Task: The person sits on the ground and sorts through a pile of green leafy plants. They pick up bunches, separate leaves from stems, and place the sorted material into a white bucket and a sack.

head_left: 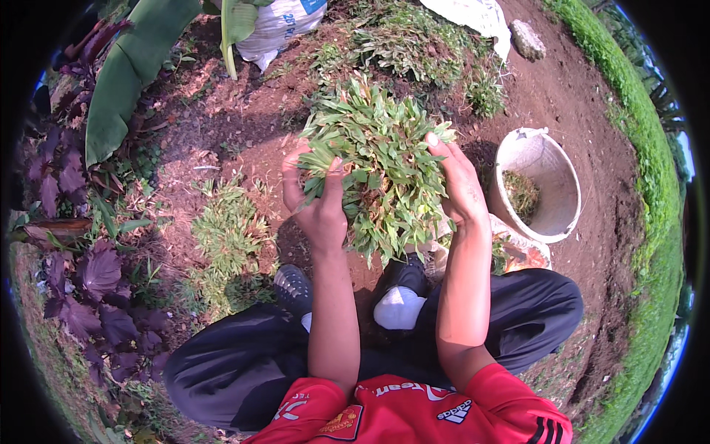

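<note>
A thick clump of leafy green grass (377,170) is held up in front of me between both hands, over the soil. My left hand (318,196) grips its left side, thumb and fingers closed round some of the blades. On the right side my right hand (460,177) presses against the clump with the thumb on top; part of its fingers is hidden by leaves. To the right stands a whitish bucket (562,181) with some grass clippings (521,195) at its bottom.
More grass clumps lie on the soil to the left (229,233) and at the far side (414,48). A white sack (277,33) stands at the back, with a stone (527,39) farther right. Purple-leaved plants (100,281) and a big banana leaf (129,81) edge the left.
</note>
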`<state>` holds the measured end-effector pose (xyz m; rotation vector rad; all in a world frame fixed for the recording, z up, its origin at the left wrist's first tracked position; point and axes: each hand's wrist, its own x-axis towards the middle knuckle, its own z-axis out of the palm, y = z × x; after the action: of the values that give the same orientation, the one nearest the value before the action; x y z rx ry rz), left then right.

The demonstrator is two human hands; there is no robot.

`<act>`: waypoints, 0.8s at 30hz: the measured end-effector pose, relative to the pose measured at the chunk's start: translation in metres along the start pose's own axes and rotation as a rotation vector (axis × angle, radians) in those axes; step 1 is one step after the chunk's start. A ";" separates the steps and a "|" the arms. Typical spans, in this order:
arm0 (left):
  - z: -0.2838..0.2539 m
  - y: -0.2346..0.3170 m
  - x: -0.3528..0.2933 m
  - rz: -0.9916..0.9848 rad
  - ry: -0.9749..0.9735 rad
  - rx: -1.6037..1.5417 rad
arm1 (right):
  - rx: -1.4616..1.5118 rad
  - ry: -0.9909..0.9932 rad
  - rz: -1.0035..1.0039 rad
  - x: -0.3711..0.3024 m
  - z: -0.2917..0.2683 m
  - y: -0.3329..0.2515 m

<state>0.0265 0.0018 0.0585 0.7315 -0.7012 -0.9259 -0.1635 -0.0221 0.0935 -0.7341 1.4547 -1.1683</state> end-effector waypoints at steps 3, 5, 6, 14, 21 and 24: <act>0.002 0.003 -0.001 -0.092 -0.005 -0.013 | 0.245 -0.216 0.114 0.001 -0.006 0.007; 0.005 0.008 -0.002 -0.163 -0.004 0.050 | 0.347 -0.270 0.104 0.001 -0.005 0.009; 0.006 0.011 -0.001 -0.188 -0.011 0.118 | 0.281 -0.222 0.099 -0.001 -0.005 0.008; -0.001 0.042 0.017 -0.344 -0.371 0.400 | 0.030 -0.044 -0.167 -0.010 0.007 0.000; 0.006 0.025 0.010 -0.172 -0.221 0.393 | -0.020 0.004 -0.120 -0.014 0.010 -0.002; 0.004 0.030 0.015 -0.189 -0.258 0.489 | 0.031 -0.005 -0.161 -0.014 0.013 -0.001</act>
<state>0.0433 0.0000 0.0877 1.1355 -1.1224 -1.0436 -0.1483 -0.0130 0.1002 -0.8440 1.3904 -1.3077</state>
